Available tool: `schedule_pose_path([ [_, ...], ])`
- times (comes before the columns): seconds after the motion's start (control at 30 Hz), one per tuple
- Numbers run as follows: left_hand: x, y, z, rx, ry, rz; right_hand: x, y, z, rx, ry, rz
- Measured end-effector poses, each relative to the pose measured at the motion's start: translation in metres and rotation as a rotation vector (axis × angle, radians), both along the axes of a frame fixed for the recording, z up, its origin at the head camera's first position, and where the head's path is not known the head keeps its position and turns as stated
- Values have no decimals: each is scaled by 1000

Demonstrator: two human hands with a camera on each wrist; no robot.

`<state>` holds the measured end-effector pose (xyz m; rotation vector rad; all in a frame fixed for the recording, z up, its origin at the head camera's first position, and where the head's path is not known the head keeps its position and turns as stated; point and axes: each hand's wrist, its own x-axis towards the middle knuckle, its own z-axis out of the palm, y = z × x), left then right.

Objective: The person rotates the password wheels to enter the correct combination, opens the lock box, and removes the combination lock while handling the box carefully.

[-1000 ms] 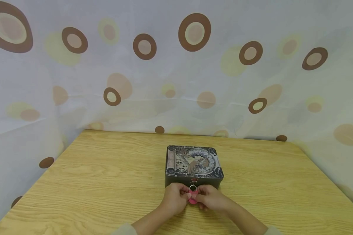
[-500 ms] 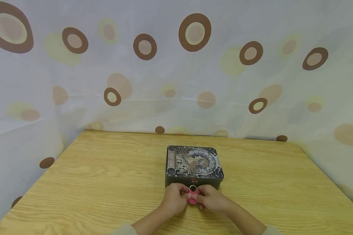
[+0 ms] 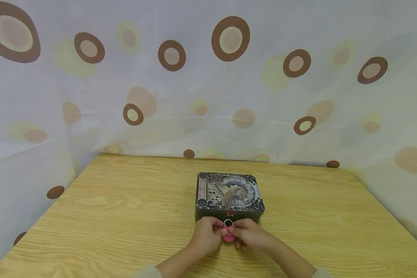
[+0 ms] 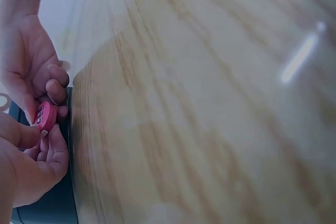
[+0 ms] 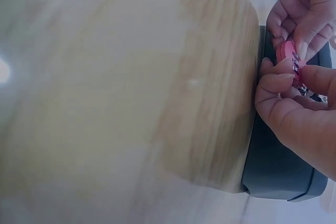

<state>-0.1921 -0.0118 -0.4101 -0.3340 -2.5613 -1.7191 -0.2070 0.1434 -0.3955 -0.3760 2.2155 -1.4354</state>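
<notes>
A pink combination padlock (image 3: 228, 235) hangs by its silvery shackle at the red clasp on the front of a dark tin box (image 3: 229, 191) with a printed lid. My left hand (image 3: 206, 235) pinches the padlock's left side between thumb and fingers. On its right side my right hand (image 3: 251, 234) pinches it, the thumb at the number dials. Several small dials show on the padlock (image 4: 45, 115) in the left wrist view. From the right wrist, the padlock (image 5: 289, 53) sits between both thumbs, close in front of the box (image 5: 278, 161). The box lid is down.
The box stands on a wood-grain table (image 3: 125, 200) near its middle. Behind and at both sides hangs a pale curtain (image 3: 201, 88) printed with brown and yellow ovals.
The right thumb has shifted slightly on the padlock, and its dials now show more. Both hands keep their grip, and the box has not moved.
</notes>
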Motion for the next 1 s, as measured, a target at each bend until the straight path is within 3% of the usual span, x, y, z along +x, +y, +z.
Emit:
schedule_pose_path([
  [0.4,-1,-1,2,-3,-29,-4,0,6,1,-30,-26,-34],
  [0.73,0,-3,0,9,12,-20,-1,6,-2,-16,-26,-22],
  [1.0,1,-2,2,13,-1,-18,-2,4,-4,13,-22,-13],
])
